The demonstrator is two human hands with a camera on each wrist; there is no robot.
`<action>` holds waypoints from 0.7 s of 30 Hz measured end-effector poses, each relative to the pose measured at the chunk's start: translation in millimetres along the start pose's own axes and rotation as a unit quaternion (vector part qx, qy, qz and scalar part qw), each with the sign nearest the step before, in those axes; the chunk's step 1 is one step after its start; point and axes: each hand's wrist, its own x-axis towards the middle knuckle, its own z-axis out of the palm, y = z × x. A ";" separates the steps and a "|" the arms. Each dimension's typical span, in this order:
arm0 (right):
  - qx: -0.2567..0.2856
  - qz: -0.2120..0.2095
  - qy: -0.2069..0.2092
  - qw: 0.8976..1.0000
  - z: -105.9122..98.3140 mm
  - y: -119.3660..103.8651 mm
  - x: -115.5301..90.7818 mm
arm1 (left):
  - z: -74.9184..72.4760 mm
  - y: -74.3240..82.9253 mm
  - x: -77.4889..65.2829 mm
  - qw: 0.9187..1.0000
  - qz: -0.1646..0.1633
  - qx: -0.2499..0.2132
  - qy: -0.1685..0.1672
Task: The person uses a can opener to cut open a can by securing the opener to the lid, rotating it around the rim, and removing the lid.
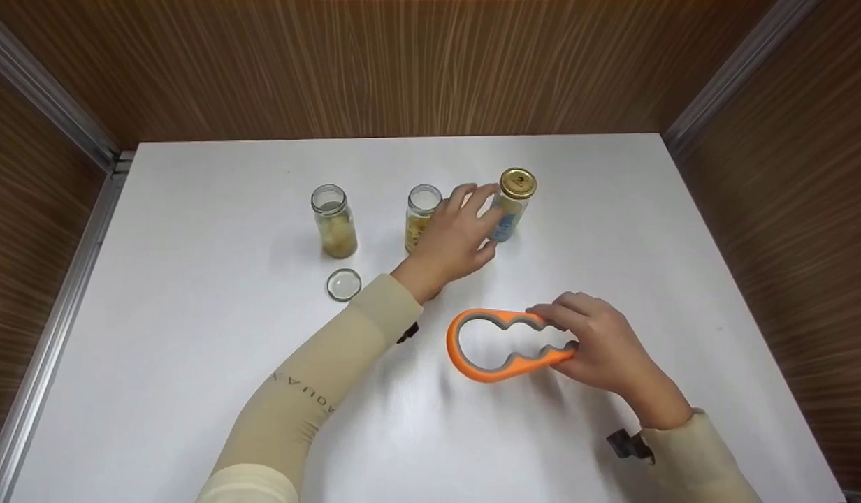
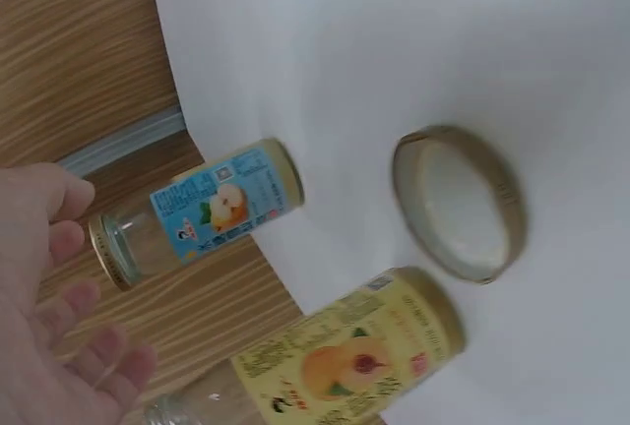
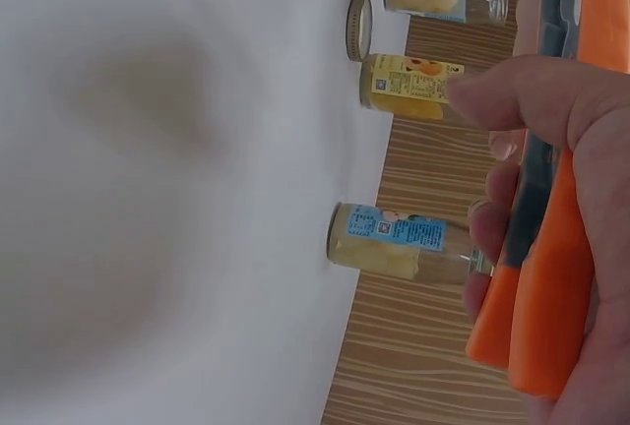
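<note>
My left hand [image 1: 455, 241] reaches toward a glass jar with a gold lid [image 1: 518, 183], its fingers spread beside the jar's left side. In the left wrist view this jar has a blue label [image 2: 226, 204] with fruit on it, and a gap shows between the hand and the lid. My right hand [image 1: 598, 342] grips the handle end of an orange and grey jar opener [image 1: 486, 376], held above the table with its loop pointing left. Partly behind the left hand stands a lidless jar with a yellow label [image 2: 345, 356].
Another lidless jar [image 1: 337, 230] with pale fruit stands further left, a loose lid [image 1: 344, 284] lying in front of it. A second loose lid [image 2: 463, 204] lies near the yellow-labelled jar. Wood-grain panels [image 1: 402, 70] border the white table [image 1: 193, 314] at the back and sides.
</note>
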 end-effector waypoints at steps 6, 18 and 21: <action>-0.006 -0.002 0.008 1.000 -5.2 0.5 -3.1 | 8.9 2.3 23.0 0.997 -0.039 0.005 -0.061; -0.019 0.010 0.000 1.000 -12.9 0.6 -4.9 | 16.1 7.9 28.2 0.995 -0.066 -0.028 -0.073; -0.013 0.012 -0.003 1.000 -13.9 -0.1 -4.1 | 16.3 12.0 30.7 0.994 -0.076 -0.047 -0.063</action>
